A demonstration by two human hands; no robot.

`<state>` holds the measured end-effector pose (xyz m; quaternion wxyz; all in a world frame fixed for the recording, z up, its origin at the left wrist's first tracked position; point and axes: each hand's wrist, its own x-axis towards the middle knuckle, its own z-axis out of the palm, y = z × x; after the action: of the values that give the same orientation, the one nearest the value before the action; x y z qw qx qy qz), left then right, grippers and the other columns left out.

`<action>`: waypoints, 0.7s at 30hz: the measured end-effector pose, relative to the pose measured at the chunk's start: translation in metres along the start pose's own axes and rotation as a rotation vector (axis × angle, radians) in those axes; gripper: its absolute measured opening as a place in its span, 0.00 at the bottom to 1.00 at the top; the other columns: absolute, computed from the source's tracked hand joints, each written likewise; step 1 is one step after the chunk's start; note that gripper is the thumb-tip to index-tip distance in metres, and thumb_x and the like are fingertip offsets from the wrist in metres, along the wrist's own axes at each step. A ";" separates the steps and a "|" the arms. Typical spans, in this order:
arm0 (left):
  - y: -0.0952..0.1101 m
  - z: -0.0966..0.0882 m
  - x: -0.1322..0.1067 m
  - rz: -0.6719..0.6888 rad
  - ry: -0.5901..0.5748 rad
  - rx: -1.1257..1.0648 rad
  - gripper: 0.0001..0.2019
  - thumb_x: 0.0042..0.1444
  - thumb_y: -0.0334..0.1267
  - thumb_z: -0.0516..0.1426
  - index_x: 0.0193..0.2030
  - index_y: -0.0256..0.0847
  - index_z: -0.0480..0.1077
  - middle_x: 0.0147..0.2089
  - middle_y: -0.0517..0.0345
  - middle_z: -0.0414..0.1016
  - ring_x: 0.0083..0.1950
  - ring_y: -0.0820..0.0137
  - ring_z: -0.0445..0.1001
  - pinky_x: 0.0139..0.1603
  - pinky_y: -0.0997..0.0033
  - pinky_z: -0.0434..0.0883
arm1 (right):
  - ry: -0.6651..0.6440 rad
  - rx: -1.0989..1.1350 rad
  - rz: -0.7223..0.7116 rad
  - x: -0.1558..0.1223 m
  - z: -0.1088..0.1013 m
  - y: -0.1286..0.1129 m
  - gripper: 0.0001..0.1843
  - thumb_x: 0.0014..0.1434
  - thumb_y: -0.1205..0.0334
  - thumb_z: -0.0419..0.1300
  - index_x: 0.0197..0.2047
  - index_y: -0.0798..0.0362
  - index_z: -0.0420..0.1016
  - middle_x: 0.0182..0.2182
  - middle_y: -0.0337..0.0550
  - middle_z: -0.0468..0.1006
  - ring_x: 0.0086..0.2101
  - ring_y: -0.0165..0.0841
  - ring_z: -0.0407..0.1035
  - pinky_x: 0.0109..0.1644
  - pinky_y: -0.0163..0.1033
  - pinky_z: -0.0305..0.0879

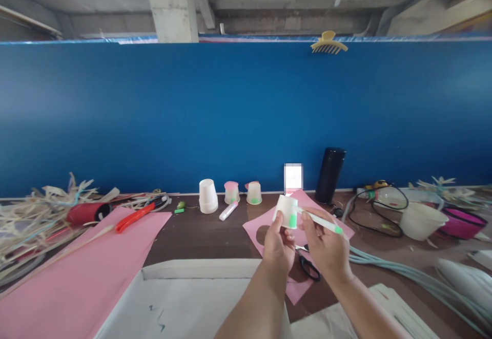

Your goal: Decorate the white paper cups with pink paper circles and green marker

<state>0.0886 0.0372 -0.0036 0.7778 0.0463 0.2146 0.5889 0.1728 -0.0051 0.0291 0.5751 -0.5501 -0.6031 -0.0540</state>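
Note:
My left hand (279,241) is closed around a white paper cup (285,210), held upside down with a green patch coloured on its side. My right hand (328,247) grips a white marker (322,221) with a green end, its tip close to the cup; whether it touches I cannot tell. Beneath them lies a pink paper sheet (253,220) with a round hole cut in it. On that sheet rest scissors (309,268) with black handles. Two cups with green patches and pink paper, a near cup (231,195) and another cup (254,195), stand against the blue wall.
Stacked white cups (208,195) and a glue tube (228,211) lie left of centre. A black cylinder (330,175) stands at the back. Pink paper (96,272), a red-handled tool (134,218) and paper strips (34,221) fill the left. Blue-grey cords (407,267) cross the right.

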 end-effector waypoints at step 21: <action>-0.004 -0.003 0.001 0.041 -0.020 0.114 0.17 0.43 0.42 0.65 0.36 0.34 0.68 0.22 0.65 0.59 0.19 0.83 0.56 0.16 0.84 0.59 | -0.028 -0.066 0.015 0.000 0.004 0.005 0.14 0.58 0.54 0.53 0.41 0.53 0.72 0.31 0.45 0.80 0.30 0.34 0.75 0.36 0.35 0.68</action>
<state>0.0918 0.0364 -0.0076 0.7639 0.1008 0.2387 0.5911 0.1744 -0.0007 0.0248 0.5483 -0.5741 -0.6049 -0.0618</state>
